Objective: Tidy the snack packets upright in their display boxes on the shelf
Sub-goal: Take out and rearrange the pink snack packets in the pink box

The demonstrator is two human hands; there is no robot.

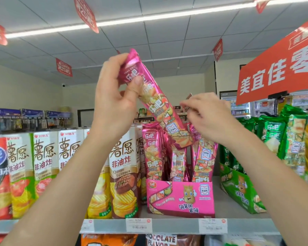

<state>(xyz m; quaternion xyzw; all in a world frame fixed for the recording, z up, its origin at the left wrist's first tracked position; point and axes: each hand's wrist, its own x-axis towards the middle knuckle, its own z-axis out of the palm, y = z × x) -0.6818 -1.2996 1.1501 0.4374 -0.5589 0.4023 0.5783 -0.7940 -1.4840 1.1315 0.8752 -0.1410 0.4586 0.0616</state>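
My left hand [116, 96] grips the top end of a long pink snack packet [161, 110], which is raised and tilted, its lower end pointing down into the pink display box [180, 197]. Several pink packets [153, 151] stand in that box, some leaning. My right hand [205, 114] reaches over the box's right side and pinches the top edge of another packet [188, 105] that is mostly hidden behind the hand. A green display box [238, 189] with green packets [274, 137] stands to the right on the same shelf [181, 226].
Tall chip cartons [46, 160] fill the shelf to the left of the pink box. Price tags [138, 225] line the shelf edge. A red store sign [277, 68] hangs at upper right. More snacks sit on the shelf below.
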